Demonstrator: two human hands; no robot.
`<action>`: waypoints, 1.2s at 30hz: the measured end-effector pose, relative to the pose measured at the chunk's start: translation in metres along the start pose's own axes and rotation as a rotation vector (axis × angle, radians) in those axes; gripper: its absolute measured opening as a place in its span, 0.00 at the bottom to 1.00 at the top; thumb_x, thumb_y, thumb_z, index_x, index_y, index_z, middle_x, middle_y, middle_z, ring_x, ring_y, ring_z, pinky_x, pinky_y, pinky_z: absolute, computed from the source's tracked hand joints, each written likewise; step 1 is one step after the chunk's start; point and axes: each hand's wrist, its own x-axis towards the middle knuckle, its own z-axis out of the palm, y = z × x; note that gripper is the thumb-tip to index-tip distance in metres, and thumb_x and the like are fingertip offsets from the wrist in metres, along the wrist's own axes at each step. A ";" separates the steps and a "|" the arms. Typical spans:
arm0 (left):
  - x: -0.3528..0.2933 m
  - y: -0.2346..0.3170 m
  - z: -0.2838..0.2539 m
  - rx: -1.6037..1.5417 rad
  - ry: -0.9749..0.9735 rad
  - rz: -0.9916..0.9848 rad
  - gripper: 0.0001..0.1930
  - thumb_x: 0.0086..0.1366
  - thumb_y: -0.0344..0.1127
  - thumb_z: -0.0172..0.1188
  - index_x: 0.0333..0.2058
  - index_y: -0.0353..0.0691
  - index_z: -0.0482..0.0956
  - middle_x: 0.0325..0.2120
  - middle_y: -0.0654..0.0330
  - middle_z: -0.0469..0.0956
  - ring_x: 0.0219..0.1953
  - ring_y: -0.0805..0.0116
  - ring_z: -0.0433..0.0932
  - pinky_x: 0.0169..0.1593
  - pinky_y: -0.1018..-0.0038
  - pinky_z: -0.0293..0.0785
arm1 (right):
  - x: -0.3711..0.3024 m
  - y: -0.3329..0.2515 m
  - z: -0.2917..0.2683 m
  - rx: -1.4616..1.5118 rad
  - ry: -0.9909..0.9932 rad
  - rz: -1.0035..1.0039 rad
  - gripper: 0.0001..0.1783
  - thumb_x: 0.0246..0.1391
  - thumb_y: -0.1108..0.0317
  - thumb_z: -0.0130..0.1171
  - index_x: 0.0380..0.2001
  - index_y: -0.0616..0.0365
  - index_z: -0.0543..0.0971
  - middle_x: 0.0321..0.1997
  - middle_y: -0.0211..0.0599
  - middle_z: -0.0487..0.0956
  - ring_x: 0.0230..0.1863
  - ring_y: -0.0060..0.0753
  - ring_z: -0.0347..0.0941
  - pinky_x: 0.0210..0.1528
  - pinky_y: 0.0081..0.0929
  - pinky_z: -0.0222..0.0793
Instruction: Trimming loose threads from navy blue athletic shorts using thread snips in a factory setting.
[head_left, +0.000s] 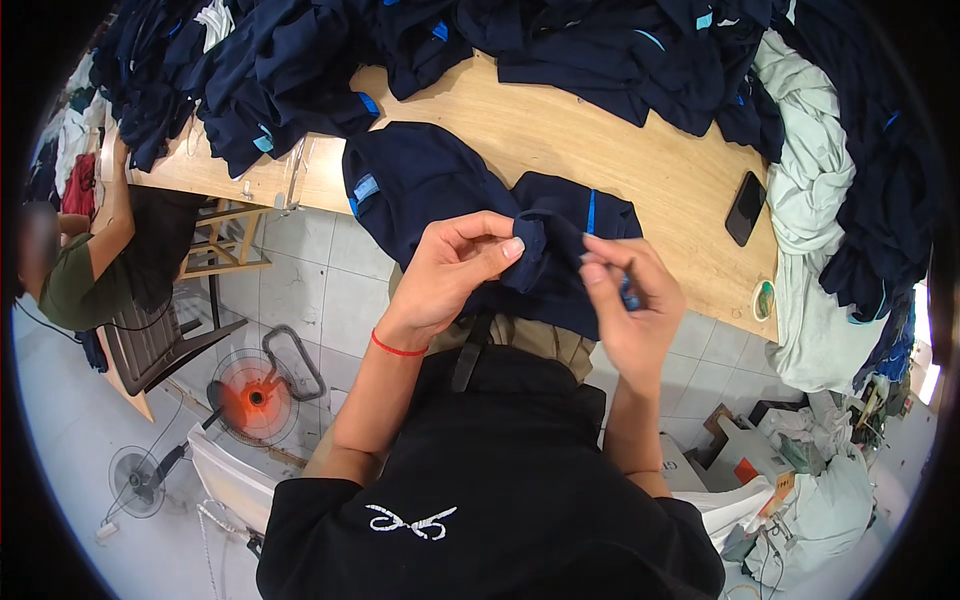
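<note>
A navy garment (430, 170) with light blue and bright blue trim lies partly on the wooden table and partly over my lap. My left hand (455, 265), a red string round its wrist, pinches a folded edge of it between thumb and fingers. Close by on the right, my right hand (635, 300) is closed, thumb and forefinger at another edge of the same cloth. Something small and blue (630, 293) shows inside the right hand's curled fingers; most of it is hidden, so its kind is unclear.
Navy garments (620, 60) are heaped along the table's (560, 130) far side. A black phone (745, 208) and a small round container (764, 300) lie at right, beside draped pale cloth (805, 150). At left are another person (85, 250), a chair (150, 345) and fans (257, 397).
</note>
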 end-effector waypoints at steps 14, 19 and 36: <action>-0.018 0.014 0.029 -0.018 0.066 0.039 0.08 0.73 0.33 0.71 0.42 0.33 0.87 0.30 0.70 0.81 0.30 0.85 0.73 0.34 0.83 0.68 | 0.001 -0.026 0.027 0.232 -0.068 0.275 0.02 0.63 0.77 0.70 0.37 0.64 0.86 0.31 0.23 0.80 0.30 0.12 0.68 0.34 0.16 0.61; -0.027 0.024 0.037 0.121 0.050 0.107 0.09 0.75 0.33 0.68 0.42 0.32 0.86 0.30 0.70 0.80 0.31 0.87 0.70 0.33 0.84 0.65 | 0.000 -0.029 0.026 0.280 -0.055 0.143 0.03 0.64 0.79 0.69 0.34 0.63 0.84 0.28 0.21 0.76 0.28 0.10 0.64 0.31 0.16 0.57; -0.037 0.030 0.046 0.139 0.065 0.169 0.06 0.77 0.30 0.65 0.43 0.32 0.84 0.30 0.73 0.77 0.31 0.89 0.67 0.33 0.86 0.61 | 0.001 -0.036 0.027 0.260 -0.050 0.072 0.04 0.64 0.79 0.66 0.34 0.62 0.81 0.29 0.24 0.76 0.27 0.12 0.63 0.29 0.17 0.55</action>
